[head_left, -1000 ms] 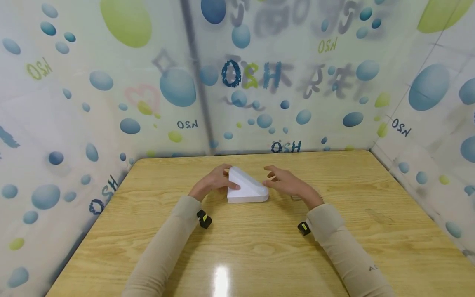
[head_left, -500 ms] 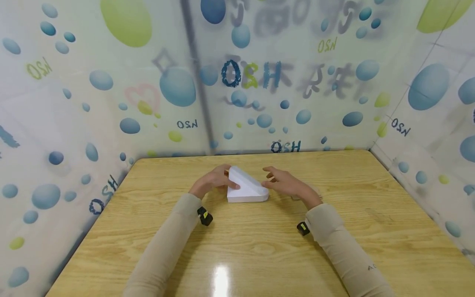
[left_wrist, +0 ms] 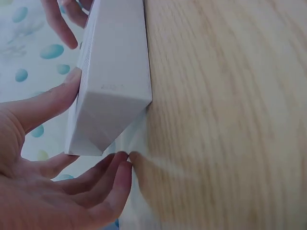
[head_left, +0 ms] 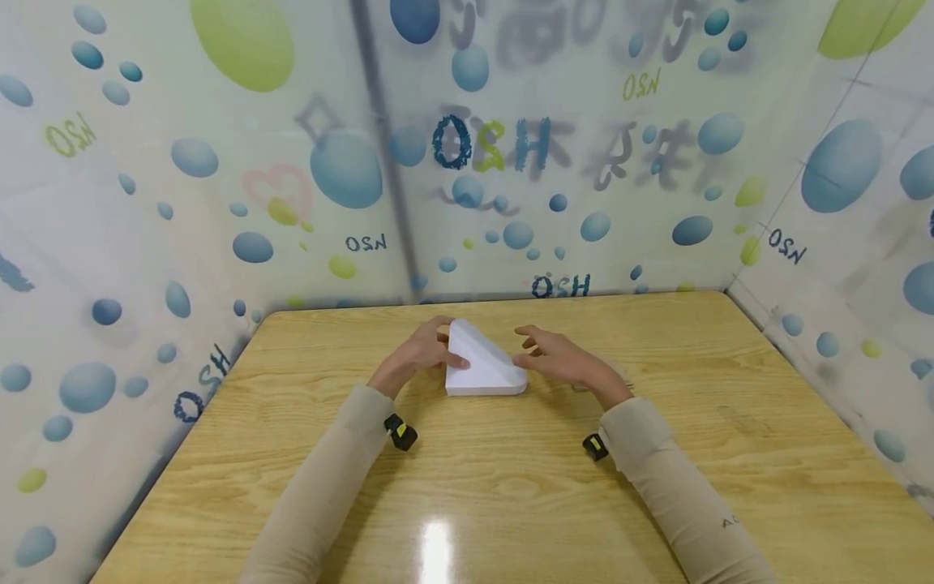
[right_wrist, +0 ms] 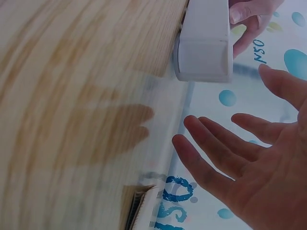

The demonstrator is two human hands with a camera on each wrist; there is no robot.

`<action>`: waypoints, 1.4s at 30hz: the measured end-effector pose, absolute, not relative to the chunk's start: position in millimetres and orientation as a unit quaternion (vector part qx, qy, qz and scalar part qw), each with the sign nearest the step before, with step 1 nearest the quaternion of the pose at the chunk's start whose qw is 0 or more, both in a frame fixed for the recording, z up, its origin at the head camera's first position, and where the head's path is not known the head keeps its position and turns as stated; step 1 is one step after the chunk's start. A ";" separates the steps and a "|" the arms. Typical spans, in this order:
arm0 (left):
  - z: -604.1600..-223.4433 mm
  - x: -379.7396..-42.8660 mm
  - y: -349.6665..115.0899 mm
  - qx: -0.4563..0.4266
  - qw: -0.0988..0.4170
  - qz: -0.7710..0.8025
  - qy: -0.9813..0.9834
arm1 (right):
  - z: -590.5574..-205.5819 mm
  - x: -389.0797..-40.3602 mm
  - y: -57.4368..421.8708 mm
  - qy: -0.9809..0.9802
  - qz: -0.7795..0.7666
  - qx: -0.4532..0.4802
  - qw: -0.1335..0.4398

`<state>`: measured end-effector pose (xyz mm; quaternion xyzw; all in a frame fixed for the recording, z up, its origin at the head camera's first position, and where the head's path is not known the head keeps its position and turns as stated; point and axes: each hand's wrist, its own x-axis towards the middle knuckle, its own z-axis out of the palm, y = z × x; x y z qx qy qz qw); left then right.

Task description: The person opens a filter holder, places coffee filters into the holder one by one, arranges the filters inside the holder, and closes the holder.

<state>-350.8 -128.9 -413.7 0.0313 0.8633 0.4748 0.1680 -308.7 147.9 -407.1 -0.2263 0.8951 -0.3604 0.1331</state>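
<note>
A white triangular box (head_left: pixel 481 365) with a rounded right corner sits in the middle of the wooden table. My left hand (head_left: pixel 426 347) grips its left side, the thumb on the upper face and the index finger at the end wall in the left wrist view. The other fingers (left_wrist: pixel 122 179) of that hand curl below the box's end, close to the tabletop. Beside the rounded corner, my right hand (head_left: pixel 558 357) has its fingers spread with nothing between them. In the right wrist view a gap shows between its fingertips and the box (right_wrist: pixel 204 52).
A thin brown cardboard-like piece (right_wrist: pixel 138 208) lies on the table (head_left: pixel 496 487) under the right hand, mostly hidden by it in the head view. Behind the table stands a wall (head_left: pixel 496 235) covered in blue and green spots. Each wrist carries a small black camera (head_left: pixel 401 432).
The far corner of the white box and the left fingertips are slightly higher in the head view. The right hand has hardly moved.
</note>
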 end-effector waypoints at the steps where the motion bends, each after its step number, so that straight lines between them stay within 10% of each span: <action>1: -413.8 -349.1 -128.8 0.032 0.163 0.478 0.862 | -407.1 -308.6 147.6 0.895 -0.360 -0.226 0.133; 20: -408.6 -316.9 -132.7 0.112 0.062 0.511 0.850 | -402.0 -305.6 143.9 0.891 -0.366 -0.239 0.121; 42: -402.9 -305.8 -137.6 0.180 0.080 0.509 0.838 | -388.6 -299.9 135.6 0.888 -0.366 -0.260 0.098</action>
